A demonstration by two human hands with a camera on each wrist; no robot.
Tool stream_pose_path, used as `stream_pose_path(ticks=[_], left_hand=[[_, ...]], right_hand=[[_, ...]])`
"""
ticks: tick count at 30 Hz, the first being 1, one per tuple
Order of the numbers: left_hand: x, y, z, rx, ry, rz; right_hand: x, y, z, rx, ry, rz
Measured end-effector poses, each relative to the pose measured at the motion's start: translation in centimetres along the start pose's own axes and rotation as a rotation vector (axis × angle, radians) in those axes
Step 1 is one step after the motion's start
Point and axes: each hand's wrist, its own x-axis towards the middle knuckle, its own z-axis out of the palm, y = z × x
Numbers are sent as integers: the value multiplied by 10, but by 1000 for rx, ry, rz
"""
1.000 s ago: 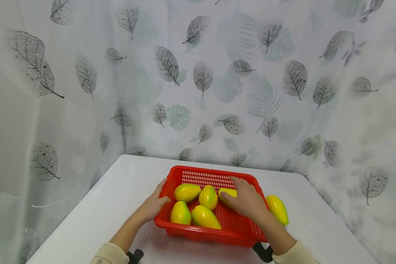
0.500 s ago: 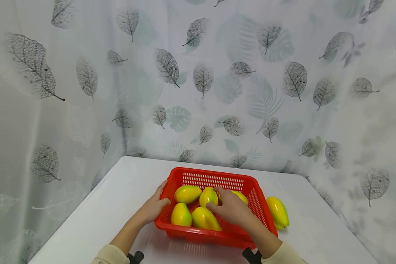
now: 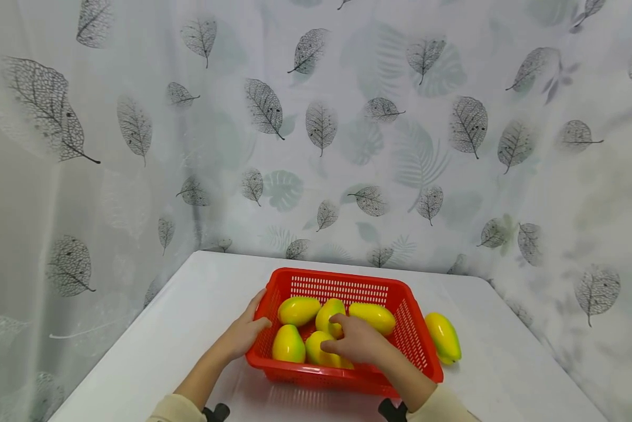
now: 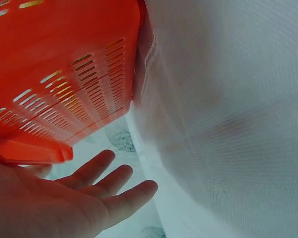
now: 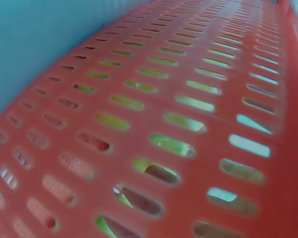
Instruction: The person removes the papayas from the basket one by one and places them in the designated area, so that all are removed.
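Note:
A red slotted plastic basket (image 3: 337, 274) sits on the white table and holds several yellow-green mangoes. My left hand (image 3: 242, 334) rests at its left rim, thumb over the edge. In the left wrist view the fingers (image 4: 129, 198) extend loosely outside the basket (image 4: 89, 29). My right hand (image 3: 363, 341) reaches inside, its thumb and index finger spread over the front-middle mango (image 3: 317, 347); whether they touch it I cannot tell. Beside it lie a centre mango (image 3: 327, 316) and a right mango (image 3: 376, 316). Through the slots of the basket (image 5: 213, 114), the right wrist view shows only fragments.
One mango (image 3: 443, 338) lies on the table (image 3: 210, 281) just right of the basket. Two more mangoes, a back-left one (image 3: 297, 310) and a front-left one (image 3: 289, 344), are inside. A leaf-patterned curtain (image 3: 347, 140) encloses the table behind and at both sides.
My right hand has moved left and toward me inside the basket, off the right mango to the front-middle one. The left hand stays at the left rim.

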Motion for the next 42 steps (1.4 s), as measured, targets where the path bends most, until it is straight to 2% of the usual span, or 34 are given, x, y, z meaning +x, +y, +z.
stream_pose_path(ticks=[10, 27, 34, 42], left_hand=[[0, 2, 1, -3, -3, 10], [1, 0, 1, 18, 14, 3], [0, 1, 0, 10, 8, 8], [1, 0, 1, 18, 2, 14]], right_hand=[[4, 6, 6, 2, -59, 32], [4, 7, 11, -10, -77, 1], [0, 7, 7, 17, -66, 11], [-9, 5, -9, 85, -44, 23]])
